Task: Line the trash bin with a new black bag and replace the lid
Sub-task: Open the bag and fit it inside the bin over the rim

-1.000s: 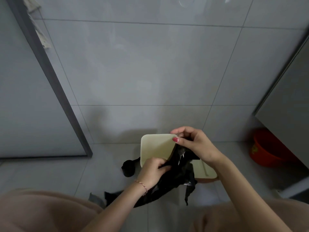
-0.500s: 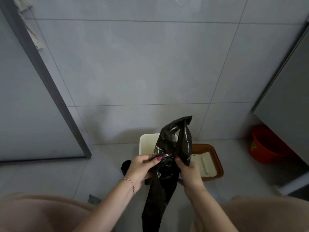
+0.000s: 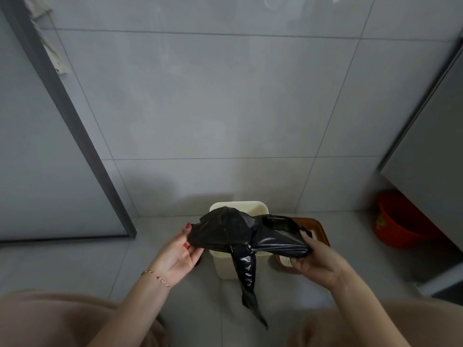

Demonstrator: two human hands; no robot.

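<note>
A black plastic bag [image 3: 233, 234] is stretched sideways between my hands above the cream trash bin [image 3: 258, 209], which stands on the floor against the tiled wall. My left hand [image 3: 179, 254] pinches the bag's left edge. My right hand [image 3: 313, 259] grips its right end. A twisted tail of the bag hangs down in front of the bin. The brown lid [image 3: 317, 227] with a cream panel lies on the floor right of the bin, mostly hidden by the bag and my right hand.
An orange bucket [image 3: 400, 221] sits at the right by a grey cabinet [image 3: 426, 151]. A grey door frame [image 3: 75, 136] rises at the left. My knees fill the bottom corners, and grey floor tiles lie between them.
The bag stood bunched upright between my close-set hands; now my hands have moved apart and pulled its top wide over the bin.
</note>
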